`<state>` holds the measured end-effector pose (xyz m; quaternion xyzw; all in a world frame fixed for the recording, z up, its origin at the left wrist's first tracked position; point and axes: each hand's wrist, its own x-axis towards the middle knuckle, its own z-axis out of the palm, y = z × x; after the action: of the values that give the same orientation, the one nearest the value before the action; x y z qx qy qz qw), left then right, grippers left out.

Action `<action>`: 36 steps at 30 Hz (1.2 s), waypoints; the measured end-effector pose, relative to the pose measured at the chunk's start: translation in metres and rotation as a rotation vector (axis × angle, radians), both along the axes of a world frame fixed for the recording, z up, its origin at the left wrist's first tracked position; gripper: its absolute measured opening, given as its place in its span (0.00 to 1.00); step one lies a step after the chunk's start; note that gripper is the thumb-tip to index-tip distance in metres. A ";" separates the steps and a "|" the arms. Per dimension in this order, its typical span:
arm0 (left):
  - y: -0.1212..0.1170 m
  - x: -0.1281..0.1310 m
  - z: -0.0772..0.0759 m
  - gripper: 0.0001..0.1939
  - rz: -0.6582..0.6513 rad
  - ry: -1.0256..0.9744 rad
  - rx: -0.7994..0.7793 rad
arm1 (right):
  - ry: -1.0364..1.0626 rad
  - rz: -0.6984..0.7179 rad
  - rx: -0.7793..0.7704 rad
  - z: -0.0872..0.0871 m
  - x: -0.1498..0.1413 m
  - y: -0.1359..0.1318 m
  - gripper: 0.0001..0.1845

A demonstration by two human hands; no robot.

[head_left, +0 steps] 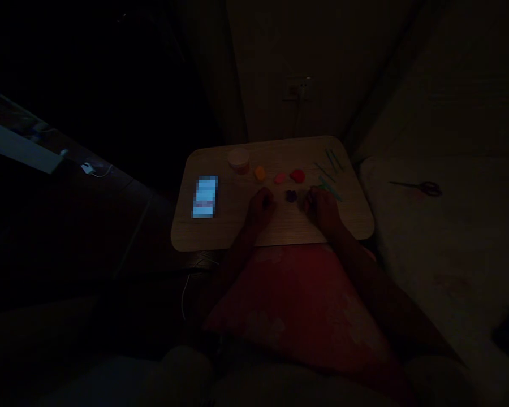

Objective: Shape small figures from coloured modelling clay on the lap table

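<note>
Very dim scene. Left hand (261,206) and right hand (321,208) rest on the small wooden table (220,232), flanking a dark purple clay lump (290,195) lying untouched between them; whether the fingers are curled or open, I cannot tell. Orange (260,173), pink (280,178) and red (297,176) lumps sit behind in a row, looking unworked; shaping seems barely begun.

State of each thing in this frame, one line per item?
Phone: screen lit, lying flat on the lap table.
Small tub: upright; open or lidded, too dark to tell.
Purple lump: loose between the hands.
Left hand: resting on the table.
Right hand: resting on the table.
Scissors: lying off the table.
</note>
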<state>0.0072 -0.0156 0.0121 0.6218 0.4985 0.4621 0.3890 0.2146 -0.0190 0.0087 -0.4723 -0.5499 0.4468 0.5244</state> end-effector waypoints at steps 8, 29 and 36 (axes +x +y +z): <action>0.001 0.000 0.000 0.10 -0.004 0.022 0.018 | -0.079 -0.025 0.002 0.007 -0.002 -0.003 0.27; 0.002 -0.001 0.000 0.08 -0.029 0.039 0.005 | -0.030 0.035 0.009 -0.007 -0.003 0.004 0.22; 0.000 0.000 0.002 0.08 -0.024 0.059 -0.002 | -0.113 0.012 0.044 -0.009 -0.001 0.005 0.18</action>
<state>0.0073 -0.0152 0.0142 0.6406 0.5030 0.4383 0.3802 0.2137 -0.0137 0.0002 -0.4819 -0.5912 0.4103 0.4999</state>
